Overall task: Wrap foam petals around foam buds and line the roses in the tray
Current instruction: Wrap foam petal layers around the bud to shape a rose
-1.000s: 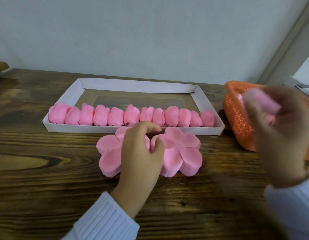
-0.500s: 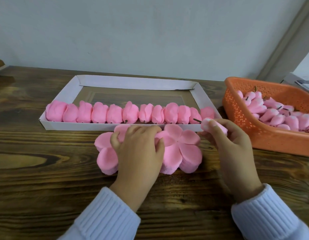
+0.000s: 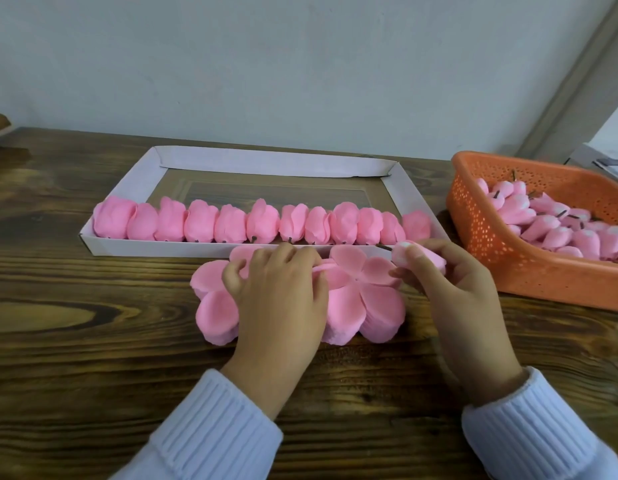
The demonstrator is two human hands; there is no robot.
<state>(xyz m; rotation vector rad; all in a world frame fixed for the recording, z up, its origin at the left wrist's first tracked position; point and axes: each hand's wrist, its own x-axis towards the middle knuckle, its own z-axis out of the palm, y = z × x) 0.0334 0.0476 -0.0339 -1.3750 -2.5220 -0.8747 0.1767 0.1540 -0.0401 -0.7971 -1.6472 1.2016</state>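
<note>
head | step: peeling a sheet for next bud | L hand (image 3: 279,296) on petal stacks (image 3: 380,306), fingertips curled on top petal sheet (image 3: 347,261) (edge lifted) | R hand (image 3: 453,289) pinches foam bud (image 3: 418,258), just beside stacks, near tray (image 3: 162,249) | next: free one sheet only, seat bud at centre

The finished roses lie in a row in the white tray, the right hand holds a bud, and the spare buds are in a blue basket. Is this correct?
Not fully: the head view shows that the basket of spare buds is orange, not blue. The roses do lie in a row in the white tray, and the right hand holds a bud.
</note>
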